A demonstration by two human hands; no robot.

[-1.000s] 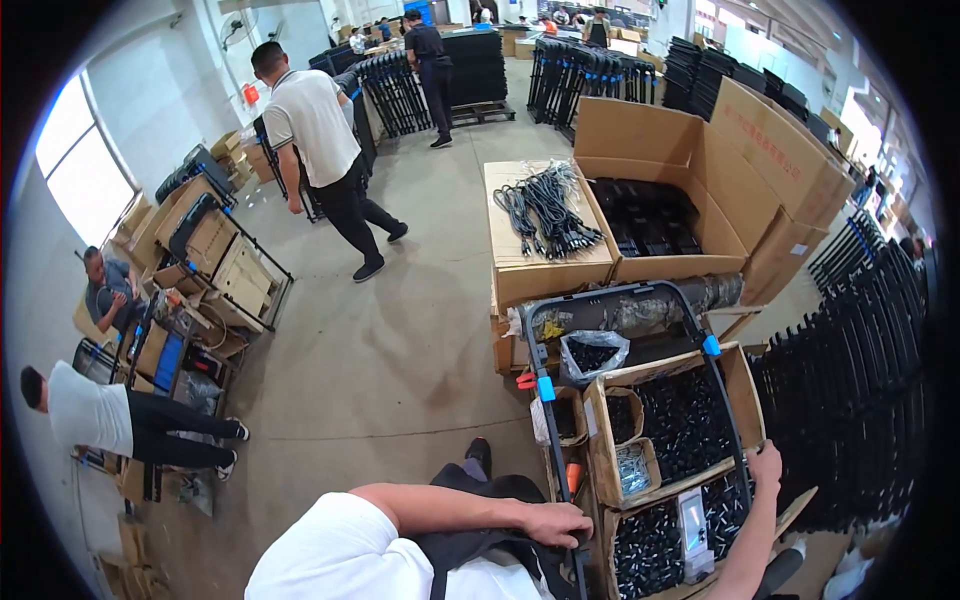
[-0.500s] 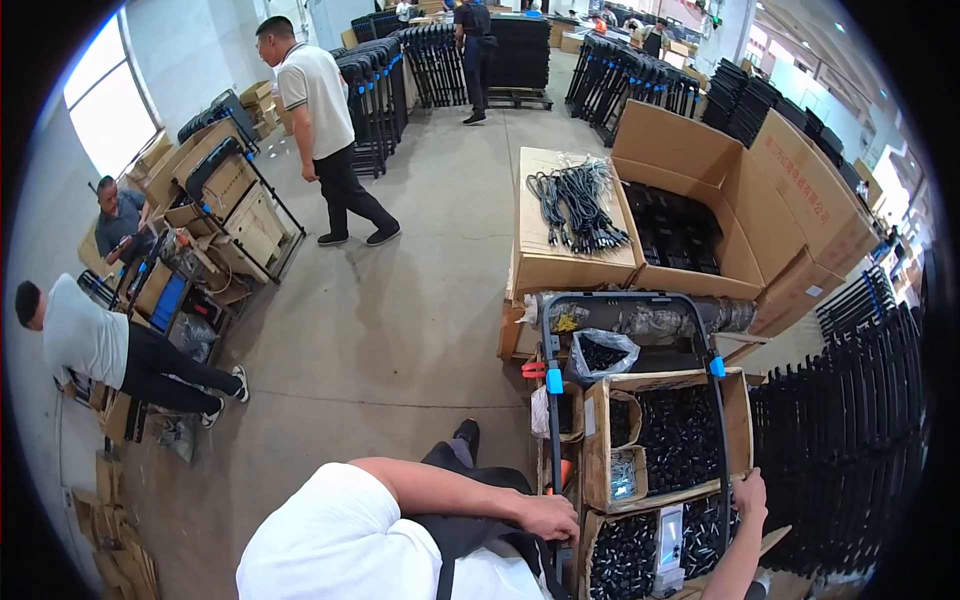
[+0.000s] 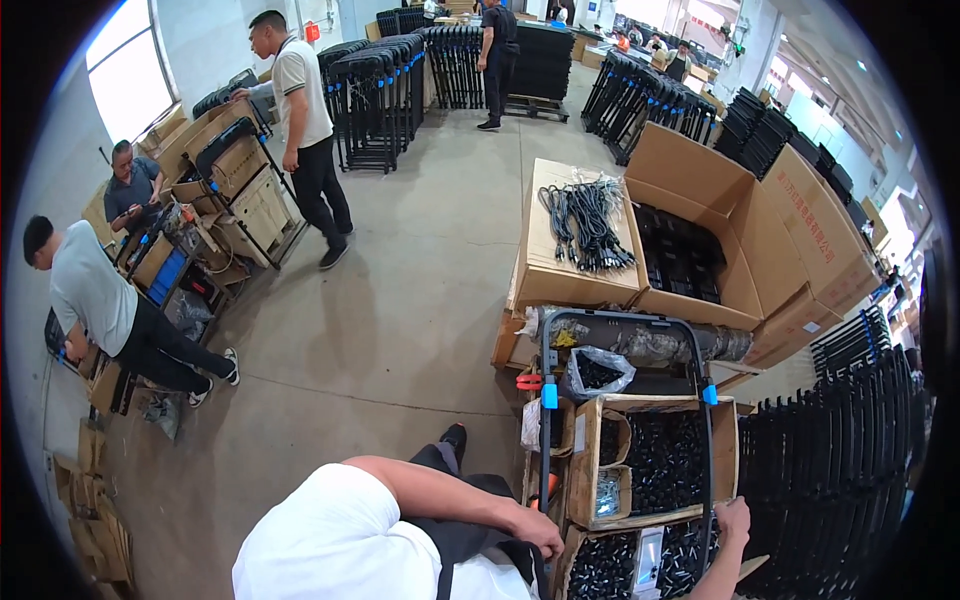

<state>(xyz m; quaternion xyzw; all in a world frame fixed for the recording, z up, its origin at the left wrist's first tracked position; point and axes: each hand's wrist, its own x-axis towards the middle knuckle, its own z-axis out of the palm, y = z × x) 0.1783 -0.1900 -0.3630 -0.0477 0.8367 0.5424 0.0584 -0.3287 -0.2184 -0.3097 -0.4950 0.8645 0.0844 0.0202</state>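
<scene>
A black U-shaped tube frame (image 3: 620,316) with blue clips lies over open bins of small parts. My left hand (image 3: 540,532) is closed around the lower part of its left tube; the fingertips are partly hidden. At the right tube, my right hand (image 3: 733,518) has its fingers curled against the frame, beside the bins' right edge. Beneath the frame are a wooden-sided bin (image 3: 583,462) of black caps with small compartments and a nearer bin of black pieces (image 3: 600,565). A pale, flat rectangular object (image 3: 649,560) stands among those pieces.
Ahead are a clear bag of black parts (image 3: 598,372), black cables (image 3: 585,222) on a carton and an open carton (image 3: 700,160). Stacked black frames (image 3: 820,450) stand right. Red-handled pliers (image 3: 529,382) hang left of the frame. Several people are at left and back, one walking (image 3: 305,130).
The view has shifted slightly, and the frame and both hands sit a little further left and lower in it. The walking person has moved left, one arm now reaching to the cartons.
</scene>
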